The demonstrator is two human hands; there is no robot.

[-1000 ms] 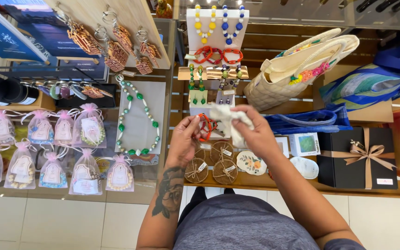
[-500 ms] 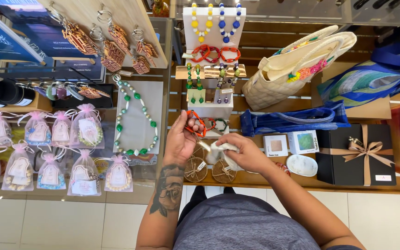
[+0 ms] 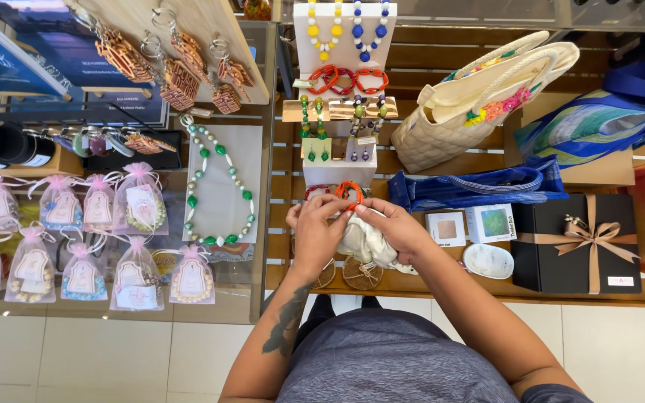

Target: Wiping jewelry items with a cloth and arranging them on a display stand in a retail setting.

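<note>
My left hand (image 3: 315, 227) and my right hand (image 3: 393, 224) meet over the wooden shelf (image 3: 412, 282), both pinching an orange-red beaded bracelet (image 3: 349, 191). A white cloth (image 3: 366, 242) is bunched under my right palm, partly hiding two round woven earrings (image 3: 360, 275) on the shelf. Just behind my fingers stands a white display block (image 3: 337, 158) with small green and blue earrings. Higher up, a white stand (image 3: 343, 37) carries yellow and blue bead necklaces and several red bracelets (image 3: 349, 77).
Left of the shelf is a glass case with a green and white bead necklace (image 3: 218, 186) and pink organza gift bags (image 3: 76, 239). A cream woven handbag (image 3: 479, 97), blue bags (image 3: 479, 186), small boxes (image 3: 472, 225) and a black gift box with a ribbon (image 3: 580, 242) lie to the right.
My right hand has come back up from the shelf with the cloth and joined my left hand at the bracelet. The bracelet has stayed in my left hand throughout.
</note>
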